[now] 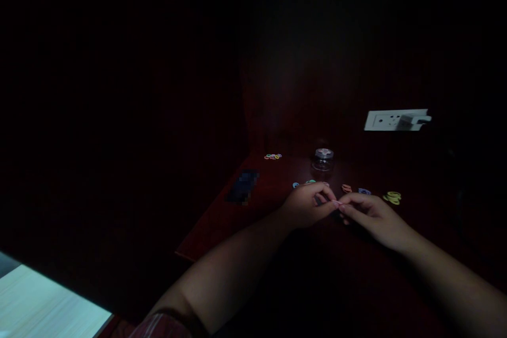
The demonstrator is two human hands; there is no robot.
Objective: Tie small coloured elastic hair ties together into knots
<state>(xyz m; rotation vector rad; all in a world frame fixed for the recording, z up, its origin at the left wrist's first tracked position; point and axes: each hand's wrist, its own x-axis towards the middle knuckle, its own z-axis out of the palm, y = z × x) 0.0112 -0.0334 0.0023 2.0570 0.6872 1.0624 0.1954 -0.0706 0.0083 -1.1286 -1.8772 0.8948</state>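
Observation:
Over the dark red table [222, 222], my left hand [309, 204] and my right hand [376, 217] meet fingertip to fingertip. Both pinch a small pink hair tie [337, 204], mostly covered by the fingers. Just beyond them lie small groups of similar ties: orange ones [346, 188], purple ones [364, 191] and yellow ones [392, 198]. A blue tie [296, 185] and a green tie [311, 182] show past my left hand, which partly hides that area.
A clear lidded jar [323, 159] stands behind the hands. Mixed coloured ties [273, 157] lie at the back left, with a dark, pixelated flat object [243, 186] nearer. A white socket plate [390, 120] with a plug is on the back wall.

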